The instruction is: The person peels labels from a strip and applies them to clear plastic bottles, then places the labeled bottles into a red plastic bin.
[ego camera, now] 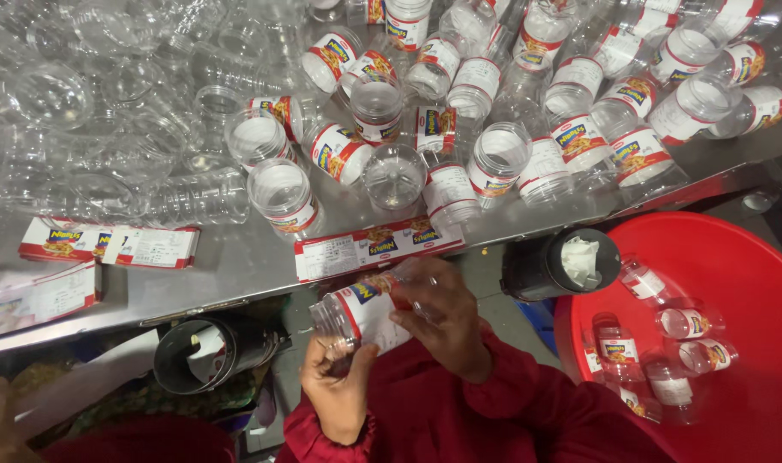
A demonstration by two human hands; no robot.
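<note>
Both my hands hold one clear plastic jar (356, 310) with a red, white and yellow label, just below the front edge of the steel table (236, 266). My left hand (338, 386) grips the jar's open mouth end from below. My right hand (442, 313) presses on the label on the jar's upper side. A strip of flat labels (378, 247) lies on the table right above the jar. My sleeves are red.
Many labelled jars (494, 163) and bare clear jars (108, 129) cover the table. Label stacks (108, 244) lie at the left. A red tub (734, 283) at the right holds several labelled jars. Two black cylinders (211, 351) (549, 261) hang below the table edge.
</note>
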